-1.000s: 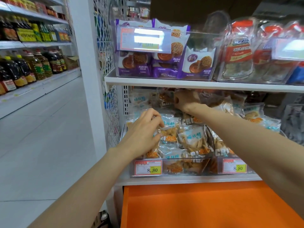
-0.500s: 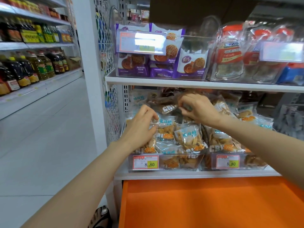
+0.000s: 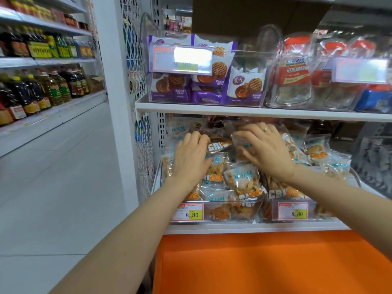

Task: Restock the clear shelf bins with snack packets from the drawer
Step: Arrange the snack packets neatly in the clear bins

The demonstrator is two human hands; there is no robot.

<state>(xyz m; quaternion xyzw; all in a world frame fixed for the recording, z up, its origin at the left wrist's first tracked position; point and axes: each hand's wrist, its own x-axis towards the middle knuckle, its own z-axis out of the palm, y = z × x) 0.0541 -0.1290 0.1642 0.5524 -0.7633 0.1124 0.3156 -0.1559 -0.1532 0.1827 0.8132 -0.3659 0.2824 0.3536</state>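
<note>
Snack packets heaped above the bin rim.

Reaching into the lower shelf with left grip laid flat, fingers straight, on snack packets heaped in a clear bin tagged 8.80. With right grip, ringed, spread over a packet further back; clasped or merely pressed, unclear. Below, an orange drawer; above, purple waffle packs.
</note>
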